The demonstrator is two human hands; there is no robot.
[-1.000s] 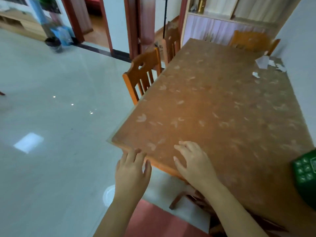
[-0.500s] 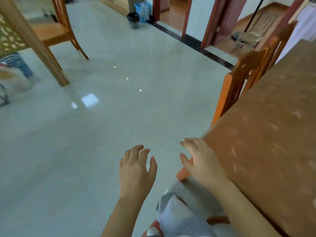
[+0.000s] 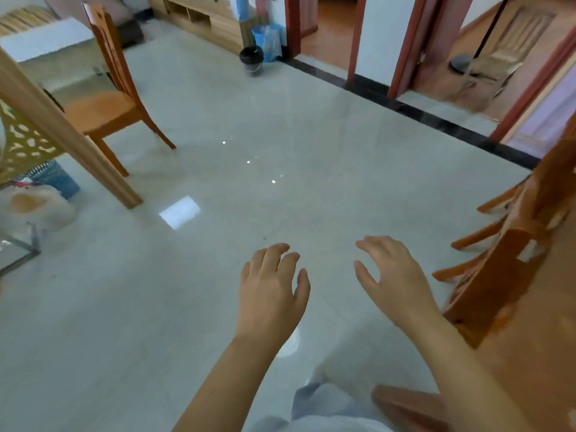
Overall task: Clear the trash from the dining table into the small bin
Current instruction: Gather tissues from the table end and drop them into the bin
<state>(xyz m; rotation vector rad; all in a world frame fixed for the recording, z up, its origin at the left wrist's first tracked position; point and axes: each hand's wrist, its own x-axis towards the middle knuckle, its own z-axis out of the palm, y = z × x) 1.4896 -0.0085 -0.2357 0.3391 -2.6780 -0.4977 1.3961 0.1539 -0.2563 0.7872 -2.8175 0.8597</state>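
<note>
Pale, glossy floor tiles fill most of the view, with a bright square of reflected light and a few small glints on them. At the right edge a blurred strip of the orange-brown counter shows, and a wooden chair stands against it, its legs pointing out over the tiles.

The person's left hand and right hand hang side by side above the floor in the lower middle of the view. Both are palm down and released, the fingers loosely spread and slightly bent, and neither grips anything. The right hand is near the chair but apart from it, and neither hand touches the counter. A fold of grey clothing shows at the bottom edge, between the forearms.

The small bin, dark and round, stands upright on the floor at the far side of the room, well apart from both hands. It is just beside a blue plastic bag and near a red-brown door frame. A low wooden cabinet runs along the wall to the left of it, and a dark threshold strip runs from the doorways towards the right.

On the left, a second wooden chair stands on the tiles behind a slanted pale wooden post. A blue patterned basket sits low beside the post.
</note>
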